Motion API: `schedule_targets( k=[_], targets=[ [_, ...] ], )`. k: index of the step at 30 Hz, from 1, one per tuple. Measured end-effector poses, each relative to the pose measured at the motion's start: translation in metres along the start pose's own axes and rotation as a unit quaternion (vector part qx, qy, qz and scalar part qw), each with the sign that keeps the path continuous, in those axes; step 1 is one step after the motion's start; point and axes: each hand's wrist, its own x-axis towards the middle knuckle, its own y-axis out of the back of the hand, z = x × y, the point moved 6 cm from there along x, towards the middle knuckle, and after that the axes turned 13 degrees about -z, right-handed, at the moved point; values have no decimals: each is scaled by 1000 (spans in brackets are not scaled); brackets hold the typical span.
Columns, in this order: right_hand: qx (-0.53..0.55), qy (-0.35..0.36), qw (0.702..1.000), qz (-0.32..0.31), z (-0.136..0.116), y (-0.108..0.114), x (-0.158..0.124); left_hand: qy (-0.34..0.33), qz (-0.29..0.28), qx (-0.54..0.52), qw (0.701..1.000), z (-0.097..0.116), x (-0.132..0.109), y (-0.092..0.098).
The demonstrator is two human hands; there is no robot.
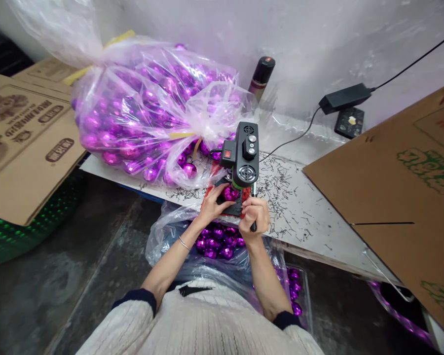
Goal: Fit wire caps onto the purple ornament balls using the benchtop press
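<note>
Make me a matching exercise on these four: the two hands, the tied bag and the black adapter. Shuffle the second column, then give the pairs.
1. Left hand
2. Right hand
3. Tied bag
4. Black adapter

A. Filled with purple balls
B. Cable at either end
C. Touching a ball beneath the machine
D. Closed around a handle

Pairs: 1-C; 2-D; 3-A; 4-B

My left grip [215,203] holds a purple ball [231,193] under a black machine [247,154].
Through the head camera, I see my right grip [255,214] beside it, wrapped round a lever [253,227]. Beyond and left of both, a tied clear bag of purple balls [144,118] lies on the tabletop [292,207]; more balls [219,241] sit in plastic [160,241] on the near side of the grips, and cardboard [385,192] stands well to their right.
</note>
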Motion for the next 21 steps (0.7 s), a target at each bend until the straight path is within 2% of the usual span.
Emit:
schedule_targets(
  k=[8,16,21],
  targets=[
    [-3,-8,1000,6,8,-6,-10,-7,3,-3,1000,0,0,-1],
    [3,17,999,31,6,-8,-7,-13,8,-2,1000,0,0,0],
    [-27,50,998,10,6,-13,-11,-7,9,-9,1000,-1,0,0]
  ],
)
